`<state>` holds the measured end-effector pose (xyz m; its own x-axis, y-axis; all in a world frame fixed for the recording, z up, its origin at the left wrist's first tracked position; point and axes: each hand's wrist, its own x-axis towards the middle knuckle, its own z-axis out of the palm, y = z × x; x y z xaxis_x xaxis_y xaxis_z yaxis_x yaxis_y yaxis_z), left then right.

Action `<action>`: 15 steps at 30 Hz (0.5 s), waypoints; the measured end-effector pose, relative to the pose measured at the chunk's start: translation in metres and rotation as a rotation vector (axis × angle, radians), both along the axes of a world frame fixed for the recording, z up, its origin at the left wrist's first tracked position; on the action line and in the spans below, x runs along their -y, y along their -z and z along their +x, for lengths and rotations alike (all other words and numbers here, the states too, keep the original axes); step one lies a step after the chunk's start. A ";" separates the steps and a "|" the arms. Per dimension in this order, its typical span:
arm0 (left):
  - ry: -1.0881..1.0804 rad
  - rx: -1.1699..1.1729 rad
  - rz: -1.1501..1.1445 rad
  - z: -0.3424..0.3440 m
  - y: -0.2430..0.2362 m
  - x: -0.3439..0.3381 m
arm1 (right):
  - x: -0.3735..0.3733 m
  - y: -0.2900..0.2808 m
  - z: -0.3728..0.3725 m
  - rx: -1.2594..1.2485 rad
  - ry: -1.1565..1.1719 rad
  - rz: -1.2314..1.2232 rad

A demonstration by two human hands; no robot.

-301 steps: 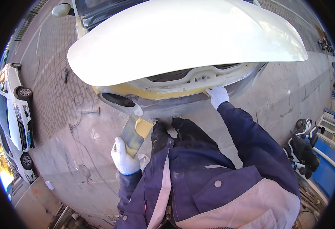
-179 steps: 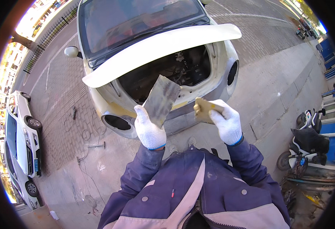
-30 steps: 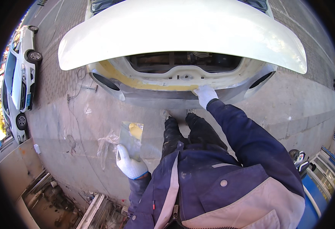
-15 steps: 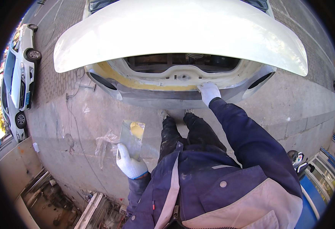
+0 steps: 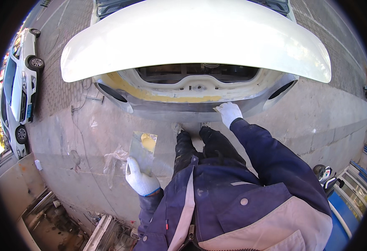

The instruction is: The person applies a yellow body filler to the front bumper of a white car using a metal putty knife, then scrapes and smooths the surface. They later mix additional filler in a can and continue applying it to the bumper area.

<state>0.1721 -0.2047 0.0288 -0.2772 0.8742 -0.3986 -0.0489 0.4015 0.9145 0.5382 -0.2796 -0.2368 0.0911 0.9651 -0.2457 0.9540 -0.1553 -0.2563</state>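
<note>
My left hand [image 5: 142, 180], in a white glove, grips a flat rectangular putty board [image 5: 141, 155] out to the left of my legs. A lump of yellow filler putty [image 5: 149, 142] lies near its far corner. White-gloved too, my right hand [image 5: 229, 113] is closed on a small putty spreader [image 5: 216, 109], of which only a thin yellowish edge shows. It is at the rear panel [image 5: 171, 106] of a white car, right of the middle. Along the panel's upper edge runs a band of yellow filler [image 5: 162, 98], widest at the left; grey covers the surface below.
The car's white raised tailgate [image 5: 196, 37] overhangs the open trunk. White cars [image 5: 29, 79] stand at the far left. A crumpled clear plastic sheet [image 5: 115, 159] and a thin cable [image 5: 85, 154] lie on the concrete. Scrap parts [image 5: 54, 226] fill the lower left corner.
My right hand has come down from the panel's upper edge to its grey lower face, and the spreader's edge now shows. My left hand and the board are nearly unmoved.
</note>
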 end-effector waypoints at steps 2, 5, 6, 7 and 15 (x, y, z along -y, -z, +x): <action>-0.028 0.020 0.005 0.001 0.000 -0.001 | -0.004 -0.004 0.006 0.026 0.042 -0.051; -0.014 0.005 -0.010 0.000 0.001 0.001 | -0.027 -0.004 0.021 0.009 0.078 -0.014; 0.007 -0.023 -0.008 -0.002 0.002 0.001 | -0.037 -0.002 0.023 0.040 0.074 -0.020; 0.050 -0.065 0.002 -0.003 0.003 0.001 | -0.048 0.001 0.025 0.026 0.056 -0.035; 0.103 -0.091 -0.007 -0.004 0.004 0.001 | -0.040 0.010 0.004 -0.001 0.031 -0.087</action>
<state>0.1686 -0.2053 0.0250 -0.2215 0.8970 -0.3825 0.0756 0.4069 0.9104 0.5425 -0.2397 -0.2466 0.1200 0.9368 -0.3285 0.9484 -0.2061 -0.2411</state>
